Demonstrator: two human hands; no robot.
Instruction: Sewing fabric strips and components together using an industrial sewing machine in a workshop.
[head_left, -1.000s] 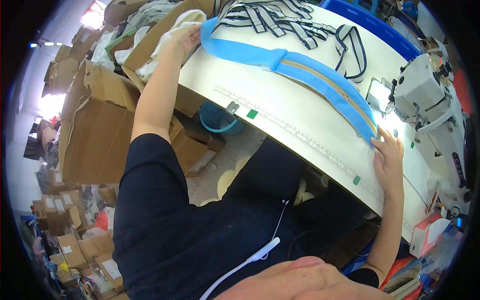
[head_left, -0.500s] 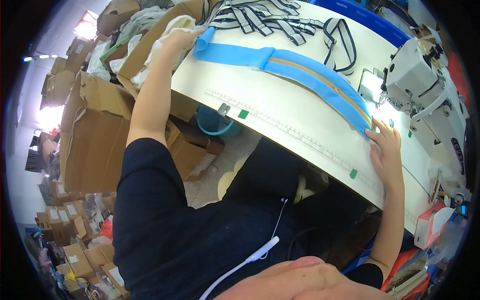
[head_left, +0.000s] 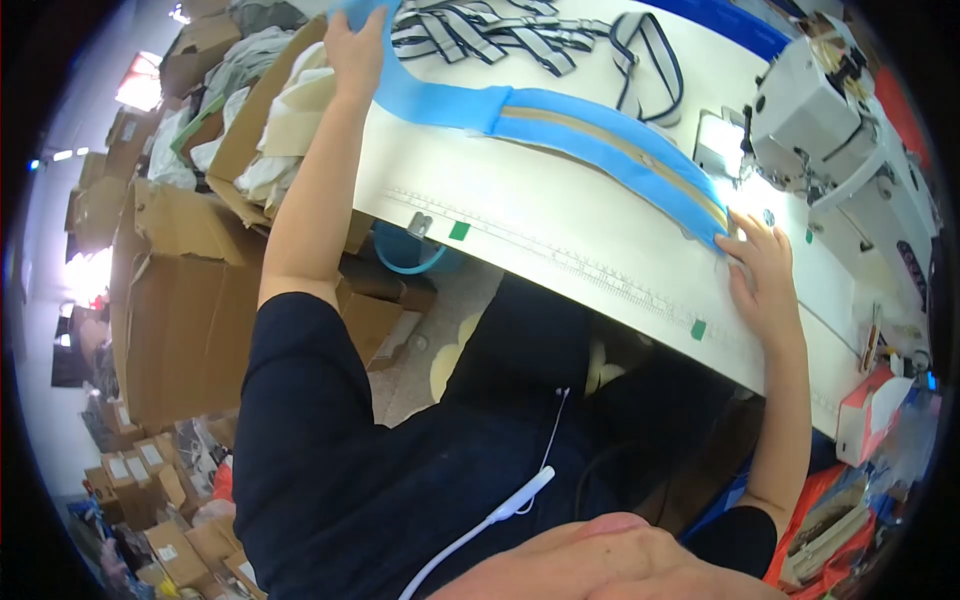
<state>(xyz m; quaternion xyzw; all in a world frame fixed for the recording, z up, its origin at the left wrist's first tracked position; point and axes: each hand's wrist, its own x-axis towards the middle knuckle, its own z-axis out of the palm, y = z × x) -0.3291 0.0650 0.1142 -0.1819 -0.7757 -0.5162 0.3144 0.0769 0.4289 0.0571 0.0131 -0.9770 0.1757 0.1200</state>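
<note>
Blue fabric strip (head_left: 590,130) with a tan zipper down its middle lies stretched across the white table (head_left: 560,215). Left hand (head_left: 355,45) grips its far end, fingers closed on the cloth. Right hand (head_left: 760,270) presses flat on the other end, fingers spread, just beside the sewing machine (head_left: 820,110). Striped straps (head_left: 500,35) lie beyond.

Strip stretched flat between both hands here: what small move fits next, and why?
Probably slide the right hand and its end of the blue strip toward the sewing machine: that end lies just short of it, while the left hand holds the far end taut.
</note>
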